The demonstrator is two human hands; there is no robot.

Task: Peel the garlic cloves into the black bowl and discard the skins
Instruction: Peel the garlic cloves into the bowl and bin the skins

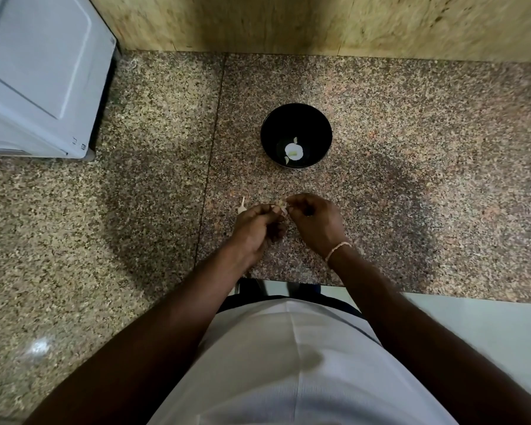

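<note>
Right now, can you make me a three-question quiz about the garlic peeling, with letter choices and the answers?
1. Where is the round black bowl?
A. On the speckled granite counter, beyond the hands
B. On the white appliance
C. In the person's lap

2. What colour are the peeled garlic pieces in the bowl?
A. Red
B. Whitish
C. Blue

3. What are the left hand and right hand doing?
A. Lying flat
B. Lifting the bowl
C. Pinching a small garlic clove between them

Answers: 1 A, the bowl stands on stone; 2 B, pale against the black; 3 C, fingertips meet on the clove.
</note>
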